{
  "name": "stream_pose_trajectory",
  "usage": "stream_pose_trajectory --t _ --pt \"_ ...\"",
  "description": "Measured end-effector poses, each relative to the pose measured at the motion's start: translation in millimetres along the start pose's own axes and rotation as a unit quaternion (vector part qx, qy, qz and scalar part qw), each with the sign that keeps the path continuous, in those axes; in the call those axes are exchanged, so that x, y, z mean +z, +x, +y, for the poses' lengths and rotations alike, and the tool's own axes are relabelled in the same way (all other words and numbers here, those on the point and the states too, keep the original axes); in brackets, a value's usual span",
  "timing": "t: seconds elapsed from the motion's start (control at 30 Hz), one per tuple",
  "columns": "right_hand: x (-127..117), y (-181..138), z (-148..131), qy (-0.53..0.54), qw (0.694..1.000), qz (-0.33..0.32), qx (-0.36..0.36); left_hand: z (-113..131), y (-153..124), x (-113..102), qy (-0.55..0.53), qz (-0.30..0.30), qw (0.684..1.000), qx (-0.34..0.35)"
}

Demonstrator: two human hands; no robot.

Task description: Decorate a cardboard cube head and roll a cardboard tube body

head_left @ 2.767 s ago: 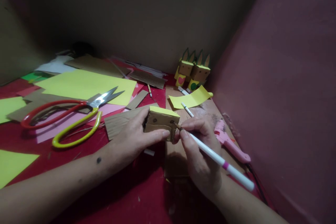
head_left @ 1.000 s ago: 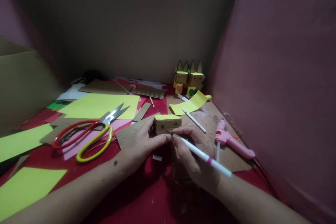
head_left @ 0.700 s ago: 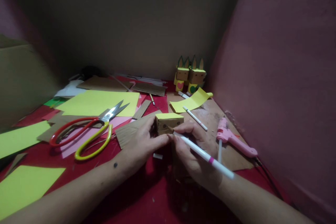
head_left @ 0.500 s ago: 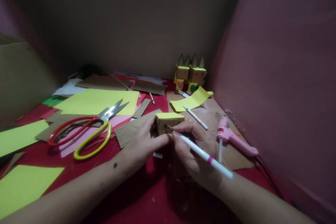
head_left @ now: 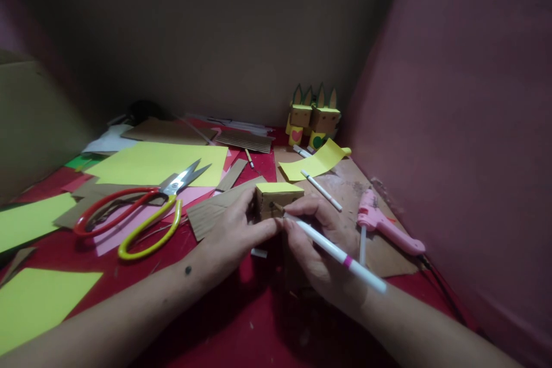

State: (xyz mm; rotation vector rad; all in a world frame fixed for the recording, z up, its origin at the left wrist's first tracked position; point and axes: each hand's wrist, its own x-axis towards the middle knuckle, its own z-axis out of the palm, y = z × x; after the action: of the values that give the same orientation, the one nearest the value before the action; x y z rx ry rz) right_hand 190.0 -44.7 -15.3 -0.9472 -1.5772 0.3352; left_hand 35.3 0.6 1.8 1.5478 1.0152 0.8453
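A small cardboard box (head_left: 280, 190) with a yellow paper top stands upright in front of me, dark dots on its near face. My left hand (head_left: 241, 221) grips its left side, the thumb lying across the lower front. A white marker pen (head_left: 328, 246) with a magenta band is pinched in my right hand (head_left: 317, 236). Its brown tip points at the box's near face beside a dot; whether it touches I cannot tell. Fingers of my right hand hide the box's right side, and its lower part is in shadow.
Red-and-yellow scissors (head_left: 172, 187) lie half open on paper and cardboard at left. A pink glue gun (head_left: 383, 221) rests on cardboard at right, near the wall. Another white pen (head_left: 321, 191) and a yellow strip (head_left: 314, 164) lie behind; two eared cardboard figures (head_left: 314, 118) stand farther back.
The view has shifted slightly. Both hands keep their hold on the box and the marker pen, and the pen tip stays near the same spot.
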Motion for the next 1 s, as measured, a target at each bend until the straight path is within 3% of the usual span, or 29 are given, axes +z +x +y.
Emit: stream_pose_trajectory --t 0.53,1.0 --pt "-0.3 0.3 -0.4 -0.032 0.999 0.004 0.004 1.6 2.0 0.7 0.03 0.019 0.999 0.006" --pt "-1.3 -2.2 -0.9 -0.032 0.999 -0.001 0.021 -14.6 5.8 -0.2 0.008 0.024 0.999 0.03"
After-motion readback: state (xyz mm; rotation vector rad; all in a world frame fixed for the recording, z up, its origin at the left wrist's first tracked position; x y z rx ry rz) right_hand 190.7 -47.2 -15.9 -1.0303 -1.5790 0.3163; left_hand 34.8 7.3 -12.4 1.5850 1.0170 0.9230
